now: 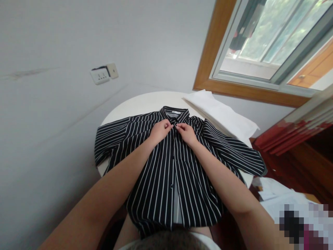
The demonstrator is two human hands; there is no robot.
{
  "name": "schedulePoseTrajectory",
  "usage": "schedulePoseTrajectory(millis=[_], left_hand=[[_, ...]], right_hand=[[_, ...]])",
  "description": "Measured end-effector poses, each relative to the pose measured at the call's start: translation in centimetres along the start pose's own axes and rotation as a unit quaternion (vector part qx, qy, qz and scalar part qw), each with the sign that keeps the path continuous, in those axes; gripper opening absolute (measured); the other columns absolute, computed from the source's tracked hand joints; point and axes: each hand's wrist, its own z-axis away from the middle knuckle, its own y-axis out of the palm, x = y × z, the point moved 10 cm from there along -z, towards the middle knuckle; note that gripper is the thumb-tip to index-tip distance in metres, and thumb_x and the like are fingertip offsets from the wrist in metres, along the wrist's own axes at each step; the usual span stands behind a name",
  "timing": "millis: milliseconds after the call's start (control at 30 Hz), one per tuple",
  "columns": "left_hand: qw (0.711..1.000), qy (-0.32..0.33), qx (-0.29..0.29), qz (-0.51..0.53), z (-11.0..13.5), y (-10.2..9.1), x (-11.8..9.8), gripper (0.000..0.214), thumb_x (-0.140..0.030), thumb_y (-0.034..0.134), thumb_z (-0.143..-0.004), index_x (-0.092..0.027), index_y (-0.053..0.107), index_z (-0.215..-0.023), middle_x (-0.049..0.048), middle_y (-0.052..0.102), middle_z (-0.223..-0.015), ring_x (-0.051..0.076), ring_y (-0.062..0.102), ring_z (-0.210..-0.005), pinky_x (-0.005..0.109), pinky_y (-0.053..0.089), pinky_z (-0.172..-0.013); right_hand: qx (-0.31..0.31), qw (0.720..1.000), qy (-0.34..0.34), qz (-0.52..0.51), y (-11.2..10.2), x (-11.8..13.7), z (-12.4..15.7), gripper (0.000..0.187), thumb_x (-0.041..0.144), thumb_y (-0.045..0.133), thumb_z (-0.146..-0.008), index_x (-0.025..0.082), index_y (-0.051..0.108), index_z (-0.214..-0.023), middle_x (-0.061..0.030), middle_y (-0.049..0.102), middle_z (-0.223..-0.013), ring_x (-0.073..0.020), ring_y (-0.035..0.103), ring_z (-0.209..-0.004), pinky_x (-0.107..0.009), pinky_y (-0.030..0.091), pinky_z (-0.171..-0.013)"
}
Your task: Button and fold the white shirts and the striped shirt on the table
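Observation:
A black shirt with white stripes (156, 180) lies spread front side up on a round white table (135, 104), its collar at the far side and its hem hanging over the near edge. Just below the collar, my left hand (160, 130) pinches the left edge of the front opening. Close beside it, my right hand (186, 132) pinches the other edge of the opening. The fingertips almost meet, and any button between them is too small to make out. Lower down, the two front edges lie apart, with a dark button (171, 186) showing on one of them.
White folded cloth or paper (221, 111) lies at the table's far right. A wall with a socket (100, 75) borders the left and back. Right of that is a wood-framed window (249, 91), with a red and cream curtain (291, 133) below. Papers (278, 194) sit at lower right.

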Motion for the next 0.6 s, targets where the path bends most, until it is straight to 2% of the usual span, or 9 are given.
schedulePoseTrajectory(millis=[100,167,333,400,600], left_hand=[[0.999,0.000,-0.024,0.034,0.0,-0.6,-0.2,0.018,-0.032,0.063,-0.083,-0.017,0.066,-0.073,0.0008,0.066,-0.071,0.013,0.059,-0.067,0.024,0.041,-0.064],[0.997,-0.025,-0.034,0.061,0.0,-0.8,0.1,0.019,-0.033,0.065,-0.082,-0.016,0.068,-0.072,0.0023,0.068,-0.072,0.013,0.061,-0.068,0.024,0.044,-0.066],[0.971,-0.153,0.024,0.183,0.5,1.3,1.6,0.021,-0.032,0.064,-0.085,-0.013,0.068,-0.081,0.0056,0.071,-0.075,0.010,0.059,-0.054,0.022,0.047,-0.053],[0.959,-0.183,0.039,0.212,0.8,1.9,1.7,0.018,-0.028,0.063,-0.086,-0.011,0.067,-0.082,0.0068,0.072,-0.076,0.009,0.059,-0.053,0.020,0.048,-0.050],[0.949,-0.184,0.042,0.251,0.9,2.3,1.6,0.015,-0.022,0.060,-0.087,-0.011,0.062,-0.078,0.0071,0.070,-0.076,0.009,0.063,-0.058,0.018,0.050,-0.051]], right_hand=[[-0.004,1.000,-0.001,-0.024,0.0,-0.1,0.0,0.016,0.026,0.059,-0.082,0.018,0.071,-0.090,-0.0031,0.070,-0.090,-0.0172,0.063,-0.083,-0.031,0.048,-0.082],[-0.010,0.999,0.005,-0.035,-0.1,-0.2,0.1,0.016,0.026,0.059,-0.082,0.018,0.071,-0.090,-0.0031,0.070,-0.090,-0.0173,0.063,-0.083,-0.031,0.048,-0.083],[-0.025,0.999,0.013,-0.040,-0.2,-0.4,0.0,0.016,0.025,0.061,-0.080,0.017,0.072,-0.089,-0.0040,0.071,-0.090,-0.0178,0.064,-0.083,-0.032,0.048,-0.084],[-0.031,0.999,0.008,-0.035,-0.3,-0.3,0.0,0.015,0.024,0.061,-0.080,0.017,0.072,-0.088,-0.0041,0.071,-0.091,-0.0181,0.064,-0.084,-0.032,0.048,-0.084],[-0.029,0.999,0.009,-0.022,-0.4,-0.1,0.1,0.016,0.025,0.061,-0.081,0.018,0.073,-0.088,-0.0032,0.073,-0.091,-0.0177,0.065,-0.085,-0.032,0.049,-0.085]])
